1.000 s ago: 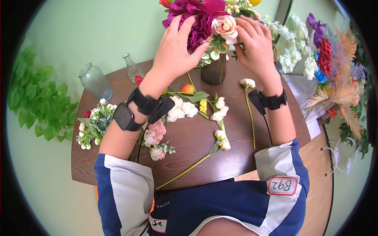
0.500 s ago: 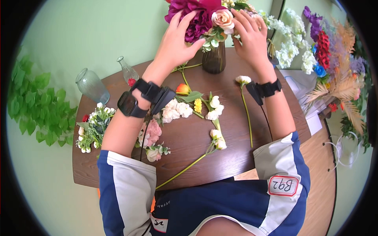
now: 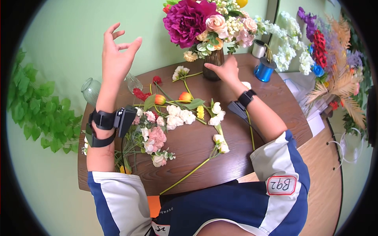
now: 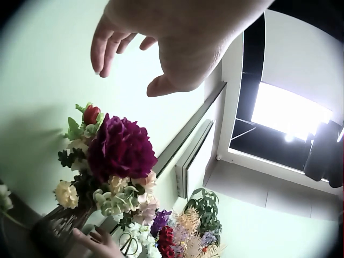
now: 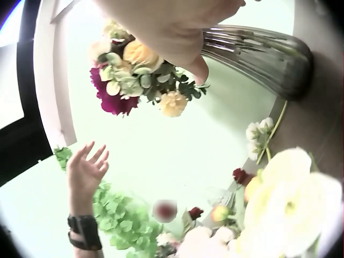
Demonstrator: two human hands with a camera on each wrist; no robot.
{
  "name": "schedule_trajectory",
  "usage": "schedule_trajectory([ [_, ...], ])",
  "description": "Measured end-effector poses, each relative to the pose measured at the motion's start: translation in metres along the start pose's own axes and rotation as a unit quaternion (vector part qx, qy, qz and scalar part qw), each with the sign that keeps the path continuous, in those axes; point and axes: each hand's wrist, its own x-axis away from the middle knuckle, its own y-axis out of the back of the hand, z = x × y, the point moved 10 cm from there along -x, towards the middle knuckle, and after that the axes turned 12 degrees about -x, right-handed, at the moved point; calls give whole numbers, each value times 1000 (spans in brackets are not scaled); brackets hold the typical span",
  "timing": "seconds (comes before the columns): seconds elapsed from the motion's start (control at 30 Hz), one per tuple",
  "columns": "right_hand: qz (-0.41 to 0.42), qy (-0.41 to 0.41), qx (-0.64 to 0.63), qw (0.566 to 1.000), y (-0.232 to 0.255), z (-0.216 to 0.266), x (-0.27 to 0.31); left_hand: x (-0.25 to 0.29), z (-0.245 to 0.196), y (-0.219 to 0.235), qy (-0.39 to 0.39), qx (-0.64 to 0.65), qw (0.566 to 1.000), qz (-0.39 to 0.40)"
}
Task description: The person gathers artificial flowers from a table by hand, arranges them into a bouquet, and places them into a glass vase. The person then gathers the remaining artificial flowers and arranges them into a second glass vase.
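The left hand [image 3: 117,59] is raised in the air left of the bouquet, fingers apart and slightly bent, holding nothing. A dark ribbed glass vase [image 3: 212,65] stands at the table's back, filled with a large magenta bloom [image 3: 187,23], a pale pink rose [image 3: 217,25] and smaller blossoms. Beside the vase is the right hand [image 3: 228,72], its thumb stretched across the glass in the head view; contact cannot be told. The right wrist view shows that thumb by the vase's [image 5: 258,59] upper part, below the leaves.
Loose stems lie on the brown table [image 3: 185,145], with white blossoms [image 3: 179,117], orange tulips [image 3: 185,97] and pink flowers [image 3: 157,137]. Clear glass vases [image 3: 91,90] stand back left. A blue spool [image 3: 264,70] stands back right, with more flowers beyond the table's right edge.
The left hand has left the bouquet, moving left into the air. The right hand has come down from the blossoms to beside the vase. More of the bouquet shows.
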Motion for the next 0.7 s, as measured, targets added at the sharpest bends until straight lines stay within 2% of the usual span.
schedule_trajectory([
  [0.07,99,-41,-28,994,-26,-5,-12,6,3,4,31,42,998,30],
  [0.1,97,-34,-80,991,-38,-15,-18,11,2,7,30,43,998,28],
  [0.17,98,-34,-119,988,-62,-42,-32,25,2,-1,37,40,995,89],
  [0.2,101,-37,-156,982,-67,-49,-36,32,-1,4,36,39,995,87],
  [0.27,93,-33,-184,978,-61,-50,-39,54,-14,-9,13,-5,979,205],
  [0.3,128,-29,-173,976,-65,-50,-41,61,-16,-4,17,-6,979,205],
  [0.33,163,-25,-161,973,-65,-42,-40,76,-19,-15,20,0,956,292],
  [0.37,158,-34,-148,976,-57,-40,-38,94,-20,-25,21,7,926,377],
  [0.4,161,-35,-147,975,-59,-44,-39,101,-18,-25,25,8,925,378],
  [0.47,140,2,-159,977,-54,-47,-44,139,-27,-44,-88,-30,868,488],
  [0.5,151,-14,-150,977,-47,-44,-43,149,-20,-46,-83,-29,867,491],
  [0.57,165,-24,-149,975,-42,-47,-45,179,-25,-52,-232,-90,829,501],
  [0.6,174,-30,-149,973,-40,-49,-44,184,-26,-50,-230,-88,827,506],
  [0.67,189,-46,-154,969,-33,-54,-42,182,-14,-48,-161,-154,828,514],
  [0.7,190,-33,-176,965,-28,-51,-40,182,-11,-48,-162,-163,827,513],
])
